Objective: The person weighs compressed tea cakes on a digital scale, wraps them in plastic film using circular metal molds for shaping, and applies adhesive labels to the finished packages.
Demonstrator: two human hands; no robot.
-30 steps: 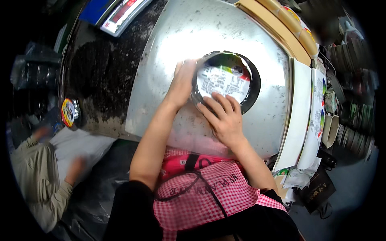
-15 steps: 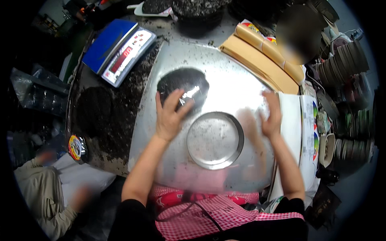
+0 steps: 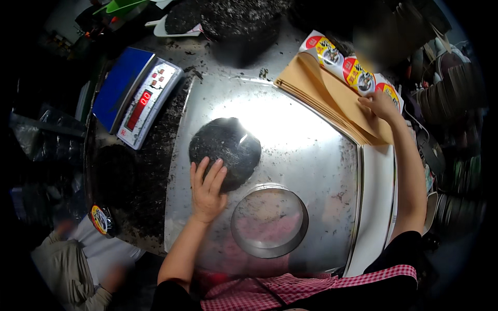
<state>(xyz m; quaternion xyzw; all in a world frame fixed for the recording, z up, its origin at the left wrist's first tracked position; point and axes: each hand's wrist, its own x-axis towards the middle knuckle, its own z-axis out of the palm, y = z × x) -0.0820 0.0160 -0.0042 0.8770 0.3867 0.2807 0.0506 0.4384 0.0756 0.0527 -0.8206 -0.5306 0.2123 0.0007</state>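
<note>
Left hand (image 3: 207,189) lying flat, fingers spread, on near edge of dark round cake (image 3: 225,151); right hand (image 3: 380,105) pinching tan paper sheets (image 3: 332,98), well apart.

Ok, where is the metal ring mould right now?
In the head view the metal ring mould lies flat on the steel sheet, low and central, just right of the left hand and below the dark round cake.

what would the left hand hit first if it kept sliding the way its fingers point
The left hand lies flat, its fingers pointing up the metal tray, the fingertips already on the edge of the dark round cake. Going straight on, it would ride further over that cake first, probably nothing else before it.
</note>
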